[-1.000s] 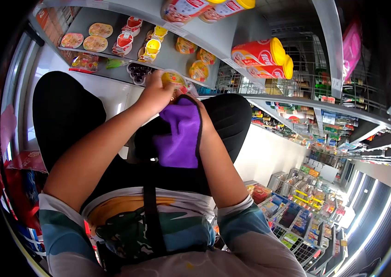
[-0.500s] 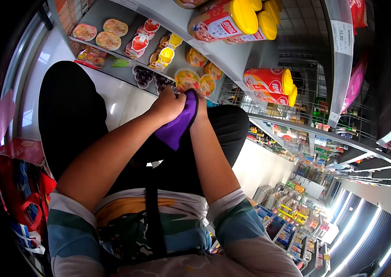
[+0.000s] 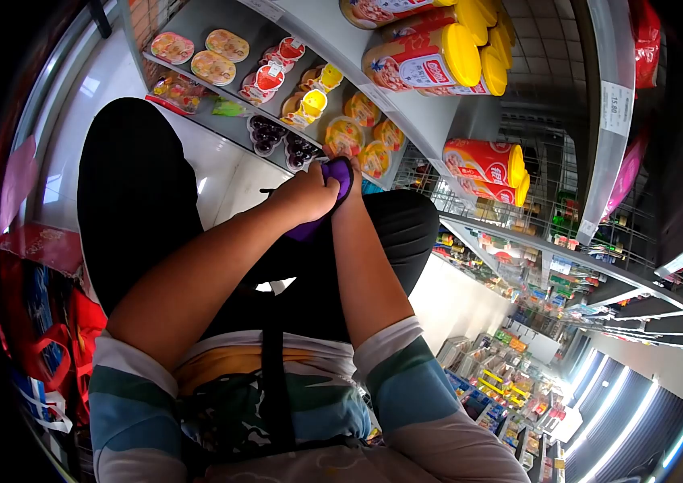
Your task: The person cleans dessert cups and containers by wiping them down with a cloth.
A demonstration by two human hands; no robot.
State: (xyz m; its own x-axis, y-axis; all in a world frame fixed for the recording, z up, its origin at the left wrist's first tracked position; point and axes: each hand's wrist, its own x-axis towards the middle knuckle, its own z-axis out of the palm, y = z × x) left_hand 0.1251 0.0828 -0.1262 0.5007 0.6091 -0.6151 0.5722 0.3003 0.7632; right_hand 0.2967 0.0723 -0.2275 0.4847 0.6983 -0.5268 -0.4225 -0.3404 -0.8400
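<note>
My left hand (image 3: 307,193) is closed on a purple cloth (image 3: 338,174) with a dark edge. Right beside it, my right hand (image 3: 353,181) is largely covered by the cloth, and its fingers do not show clearly. Just beyond both hands, a round yellow-lidded cup (image 3: 345,137) stands at the shelf's edge. Whether my right fingers touch that cup is hidden. Part of the cloth hangs below my left hand.
The lower shelf (image 3: 196,39) bears oval packs (image 3: 213,68), red cups (image 3: 269,78) and dark grape-shaped packs (image 3: 265,134). Yellow-lidded canisters (image 3: 422,60) stand above. My bent knees flank my arms. Red bags (image 3: 84,334) lie at the left.
The round cup that was between my hands is now at the shelf's edge beyond them. The cloth, earlier spread over my right hand and wrist, is bunched up in my left hand. The view has shifted.
</note>
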